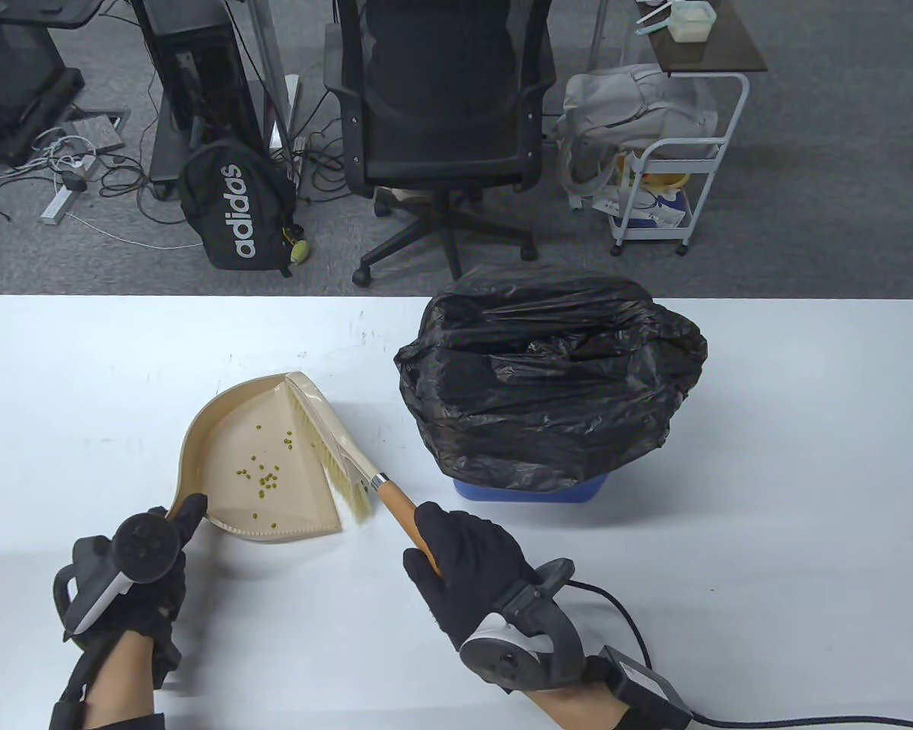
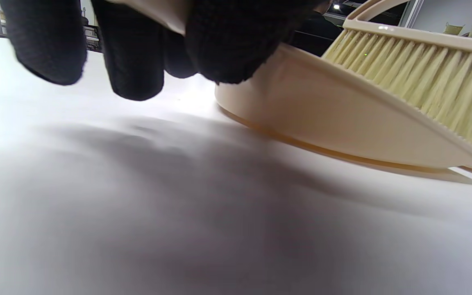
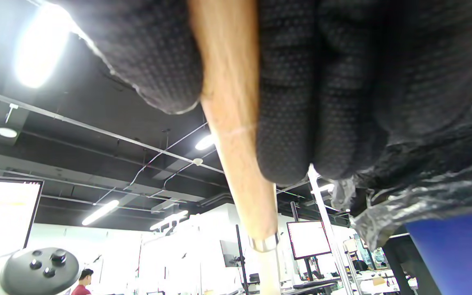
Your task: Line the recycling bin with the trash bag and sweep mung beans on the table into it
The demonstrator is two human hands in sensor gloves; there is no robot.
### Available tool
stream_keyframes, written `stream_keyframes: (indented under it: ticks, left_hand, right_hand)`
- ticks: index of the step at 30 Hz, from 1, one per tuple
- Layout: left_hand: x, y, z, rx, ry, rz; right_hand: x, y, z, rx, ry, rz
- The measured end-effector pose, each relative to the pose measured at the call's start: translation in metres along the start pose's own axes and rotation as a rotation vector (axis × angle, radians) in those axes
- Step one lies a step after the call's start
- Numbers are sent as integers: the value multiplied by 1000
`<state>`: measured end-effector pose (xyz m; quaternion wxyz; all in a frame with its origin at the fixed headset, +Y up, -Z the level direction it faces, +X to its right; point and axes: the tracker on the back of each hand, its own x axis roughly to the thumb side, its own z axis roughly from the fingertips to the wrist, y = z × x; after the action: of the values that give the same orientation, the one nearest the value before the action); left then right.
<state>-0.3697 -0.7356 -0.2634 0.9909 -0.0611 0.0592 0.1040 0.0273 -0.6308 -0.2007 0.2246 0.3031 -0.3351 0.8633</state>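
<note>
A beige dustpan (image 1: pixel 221 449) lies on the white table (image 1: pixel 768 517) with several green mung beans (image 1: pixel 262 475) in it. My left hand (image 1: pixel 163 544) grips the dustpan's handle at its near left corner; the dustpan's wall (image 2: pixel 322 123) shows below my fingers (image 2: pixel 133 61). My right hand (image 1: pixel 464 563) grips the wooden handle (image 1: pixel 403 517) of the brush (image 1: pixel 335 449), whose bristles rest across the dustpan's right mouth. The handle (image 3: pixel 236 143) runs between my gloved fingers (image 3: pixel 285 102). The blue bin (image 1: pixel 532 490) stands right of the brush, lined with a black trash bag (image 1: pixel 555 380).
Beyond the table's far edge are a black office chair (image 1: pixel 441 114), a black backpack (image 1: pixel 236 205) and a white cart (image 1: pixel 669 167). A cable (image 1: pixel 624 608) trails from my right wrist across the table's near right.
</note>
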Motion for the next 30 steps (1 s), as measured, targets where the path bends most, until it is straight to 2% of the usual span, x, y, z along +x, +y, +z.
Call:
stream_keyframes:
  ticks: [6, 10, 18, 30]
  left_hand:
    - [-1, 0, 0, 4, -2, 1]
    - [0, 1, 1, 5, 2, -7]
    - [13, 1, 6, 9, 1, -76]
    - [24, -5, 7, -6, -4, -98]
  right_hand:
    - [-9, -18, -12, -53, 28, 8]
    - [-12, -27, -18, -28, 48, 94]
    - [-12, -9, -13, 40, 69, 192]
    - [4, 7, -31, 61, 130, 52]
